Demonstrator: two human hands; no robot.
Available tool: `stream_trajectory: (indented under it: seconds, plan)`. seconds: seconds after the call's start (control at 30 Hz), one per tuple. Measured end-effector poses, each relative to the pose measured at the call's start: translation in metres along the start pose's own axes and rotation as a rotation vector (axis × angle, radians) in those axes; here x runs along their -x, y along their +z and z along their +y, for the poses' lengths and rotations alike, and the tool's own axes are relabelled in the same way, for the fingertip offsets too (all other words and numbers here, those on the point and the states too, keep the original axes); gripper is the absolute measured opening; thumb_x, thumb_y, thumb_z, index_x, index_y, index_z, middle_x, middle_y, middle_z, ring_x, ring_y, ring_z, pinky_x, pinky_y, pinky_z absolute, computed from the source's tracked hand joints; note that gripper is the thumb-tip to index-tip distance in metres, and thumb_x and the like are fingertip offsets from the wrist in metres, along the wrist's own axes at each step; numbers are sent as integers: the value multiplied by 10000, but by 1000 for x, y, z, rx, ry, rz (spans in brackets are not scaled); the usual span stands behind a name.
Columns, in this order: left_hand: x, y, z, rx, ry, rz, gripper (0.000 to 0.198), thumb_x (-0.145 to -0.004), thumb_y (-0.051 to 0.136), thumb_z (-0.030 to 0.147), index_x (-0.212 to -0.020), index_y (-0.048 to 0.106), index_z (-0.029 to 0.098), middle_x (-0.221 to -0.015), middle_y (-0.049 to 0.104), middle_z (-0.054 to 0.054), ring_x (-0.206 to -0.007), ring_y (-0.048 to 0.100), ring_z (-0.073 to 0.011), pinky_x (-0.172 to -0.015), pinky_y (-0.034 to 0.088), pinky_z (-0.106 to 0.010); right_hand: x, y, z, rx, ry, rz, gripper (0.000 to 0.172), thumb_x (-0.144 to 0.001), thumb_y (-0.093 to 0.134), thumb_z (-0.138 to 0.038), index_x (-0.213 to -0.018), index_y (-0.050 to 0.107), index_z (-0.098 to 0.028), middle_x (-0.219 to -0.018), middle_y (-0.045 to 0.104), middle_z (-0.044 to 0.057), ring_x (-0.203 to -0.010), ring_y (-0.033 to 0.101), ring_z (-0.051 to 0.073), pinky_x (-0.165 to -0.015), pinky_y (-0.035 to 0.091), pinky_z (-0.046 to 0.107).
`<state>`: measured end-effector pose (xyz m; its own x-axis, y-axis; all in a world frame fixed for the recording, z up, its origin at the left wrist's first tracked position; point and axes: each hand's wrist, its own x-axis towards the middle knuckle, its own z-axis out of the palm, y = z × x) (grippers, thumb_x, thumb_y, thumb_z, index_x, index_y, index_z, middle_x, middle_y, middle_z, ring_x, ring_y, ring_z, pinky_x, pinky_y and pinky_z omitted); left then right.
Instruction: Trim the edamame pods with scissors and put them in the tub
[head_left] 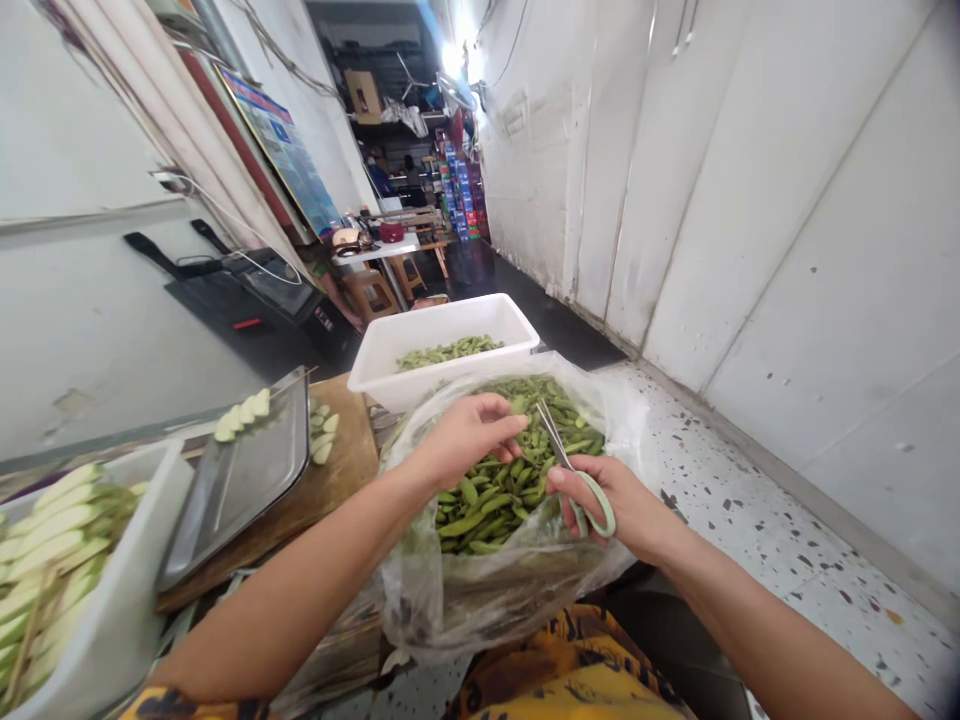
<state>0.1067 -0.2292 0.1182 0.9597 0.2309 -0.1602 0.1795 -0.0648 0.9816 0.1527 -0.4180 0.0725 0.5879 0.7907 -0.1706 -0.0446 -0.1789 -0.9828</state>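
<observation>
My right hand (600, 495) grips a pair of scissors (592, 500) with pale green handles. The slim metal blades point up and away, their tips slightly apart. Facing them, my left hand (480, 430) has its fingers curled and its thumb close to the fingertips. Whatever is between those fingertips, if anything, is too small to make out. Both hands are above a heap of green soybean pods (480, 510), which fills a clear plastic bag (420, 590) with its mouth spread wide.
Behind the bag, a white plastic tub (442, 325) holds more pods. To the left are a wooden board (349, 450), a metal tray (251, 465) with skewered pale green slices, and a white bin (135, 570) of similar slices. A white wall (750, 250) runs along the right.
</observation>
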Motion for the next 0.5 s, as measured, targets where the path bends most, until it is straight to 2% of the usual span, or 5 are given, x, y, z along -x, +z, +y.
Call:
stream_trajectory:
  seconds: [0.1,0.17,0.27,0.5]
  plan:
    - [-2,-2,-6,286,-11,40,281,-668,770,242,-689,505,150,-618,632,21,-618,654,-102,-603,515,-195,1,4,0,-53,27,-45,484,-818,537,-630,-834,592,-150,-547,558,-21,-395,445,83,-310,337,172]
    - [-2,-1,-10,367,5,68,293,-656,784,228,-692,506,143,-657,651,9,-661,667,-105,-645,529,-204,2,7,-1,-54,28,-64,489,-819,537,-630,-843,592,-144,-557,566,-17,-385,437,77,-309,348,172]
    - [2,5,-15,384,26,108,308,-636,799,241,-675,512,136,-641,656,0,-621,643,-93,-617,515,-201,2,11,-3,-56,6,-64,485,-819,538,-629,-824,578,-146,-579,573,-12,-402,439,73,-319,357,166]
    - [11,16,-18,411,24,119,338,-597,820,290,-658,530,128,-619,650,-4,-582,596,-66,-561,467,-165,-3,19,-5,-75,-11,-26,492,-796,549,-650,-795,590,-159,-531,556,-21,-392,454,84,-316,336,172]
